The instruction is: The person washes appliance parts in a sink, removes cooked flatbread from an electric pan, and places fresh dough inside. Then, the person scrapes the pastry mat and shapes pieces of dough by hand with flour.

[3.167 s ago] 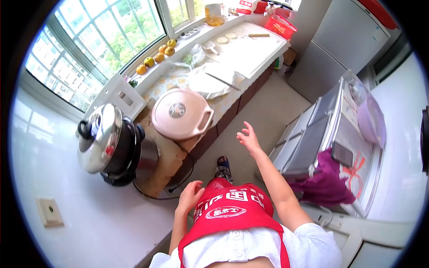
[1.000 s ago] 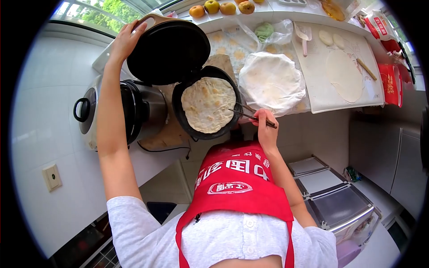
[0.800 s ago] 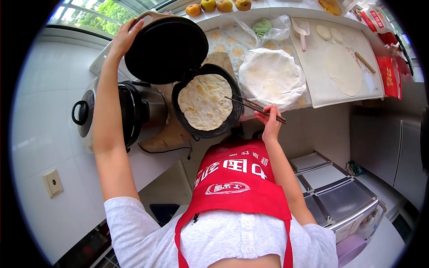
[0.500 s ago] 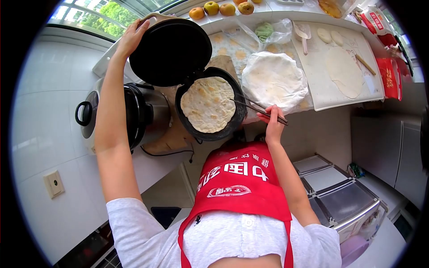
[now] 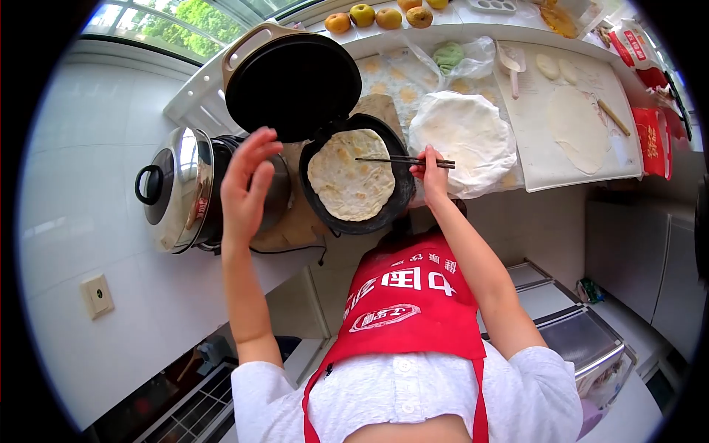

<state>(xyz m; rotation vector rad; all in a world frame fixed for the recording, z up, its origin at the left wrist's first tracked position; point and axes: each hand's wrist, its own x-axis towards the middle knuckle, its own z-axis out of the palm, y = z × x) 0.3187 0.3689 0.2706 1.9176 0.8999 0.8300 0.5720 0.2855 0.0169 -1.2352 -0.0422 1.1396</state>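
Observation:
A browned flatbread [image 5: 350, 181] lies in the lower plate of a black electric griddle [image 5: 399, 203], whose round lid [image 5: 292, 85] stands raised. My right hand [image 5: 430, 173] grips dark chopsticks [image 5: 402, 159], their tips over the flatbread; whether they touch it I cannot tell. My left hand [image 5: 249, 177] hangs in the air left of the griddle, fingers apart and holding nothing, in front of the pressure cooker. Right of the griddle sits a round mound covered with white cloth [image 5: 464, 136], close behind my right hand.
A pressure cooker [image 5: 173, 184] stands at the left. On the right, a white board [image 5: 543, 166] carries rolled dough [image 5: 580, 129], small dough pieces, a rolling pin [image 5: 614, 118] and a scoop [image 5: 511, 68]. Several fruits [image 5: 388, 19] line the sill. A power cord [image 5: 295, 252] crosses the counter.
My left hand has let go of the lid handle and come down toward me. The lid stays up. The chopsticks have swung flatter and reach farther left across the flatbread.

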